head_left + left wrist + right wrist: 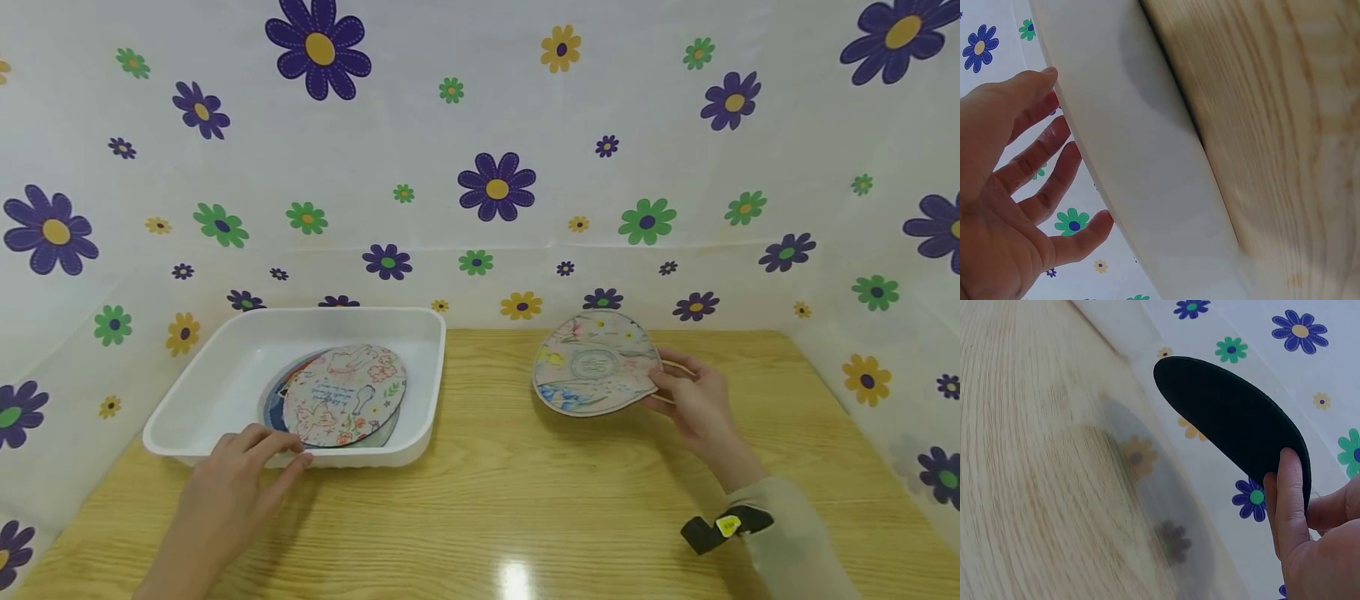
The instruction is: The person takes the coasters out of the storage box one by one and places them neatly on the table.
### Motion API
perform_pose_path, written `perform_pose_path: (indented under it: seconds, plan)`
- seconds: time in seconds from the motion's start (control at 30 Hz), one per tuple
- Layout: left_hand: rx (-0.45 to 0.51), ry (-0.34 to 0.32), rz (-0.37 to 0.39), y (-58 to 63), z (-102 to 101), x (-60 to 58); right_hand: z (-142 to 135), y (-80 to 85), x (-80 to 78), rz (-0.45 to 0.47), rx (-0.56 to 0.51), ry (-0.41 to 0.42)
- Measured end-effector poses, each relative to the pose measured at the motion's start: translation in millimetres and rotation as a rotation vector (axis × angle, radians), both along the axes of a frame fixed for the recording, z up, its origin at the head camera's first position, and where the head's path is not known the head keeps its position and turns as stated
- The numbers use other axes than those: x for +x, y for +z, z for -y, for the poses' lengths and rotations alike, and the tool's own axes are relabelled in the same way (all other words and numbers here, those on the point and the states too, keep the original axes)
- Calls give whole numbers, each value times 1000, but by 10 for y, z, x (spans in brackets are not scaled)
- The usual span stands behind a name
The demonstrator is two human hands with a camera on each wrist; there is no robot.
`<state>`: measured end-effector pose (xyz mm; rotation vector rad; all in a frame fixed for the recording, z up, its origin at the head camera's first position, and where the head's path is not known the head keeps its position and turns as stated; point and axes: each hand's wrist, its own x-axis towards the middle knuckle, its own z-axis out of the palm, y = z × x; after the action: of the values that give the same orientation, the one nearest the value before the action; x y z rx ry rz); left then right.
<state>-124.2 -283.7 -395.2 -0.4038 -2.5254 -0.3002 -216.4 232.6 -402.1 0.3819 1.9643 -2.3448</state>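
My right hand pinches the right edge of a round printed mat with flower drawings, held tilted above the table. In the right wrist view, the mat's dark underside shows, with fingers against it and the thumb partly hidden at the far side. Fingertips of my left hand rest on the front rim of a white plastic tray. Those fingers look relaxed along the rim in the left wrist view. Inside the tray lies a pink-patterned round mat, overlapping other round mats beneath it.
The tray stands at the left of a wooden table. A white cloth with printed flowers rises behind the table and along both sides. A black strap with a yellow tag is on the right wrist, by a light sleeve.
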Motion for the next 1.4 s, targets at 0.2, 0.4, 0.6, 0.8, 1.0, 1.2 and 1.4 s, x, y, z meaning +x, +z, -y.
perform_pose_path:
  seconds: [0.2, 0.4, 0.6, 0.8, 1.0, 1.2, 1.4]
  plan:
    - [4, -3, 10, 6, -3, -32, -158, -35, -8, 7, -8, -32]
    - [0, -3, 15, 25, 9, -50, -307, -63, 5, 17, -76, -66]
    - [2, -4, 23, 30, 22, -42, -424, -121, 15, 13, -84, -75]
    - [9, -5, 34, 35, 15, -38, -509, -136, -6, 34, -50, -101]
    - [18, 2, 61, 21, 27, -34, -603, -128, -24, 32, -32, -108]
    - [18, 3, 57, 32, 21, -31, -676, -146, -77, 0, 57, -90]
    - [8, 5, 71, 25, 25, -30, -716, -173, -116, -6, 162, -88]
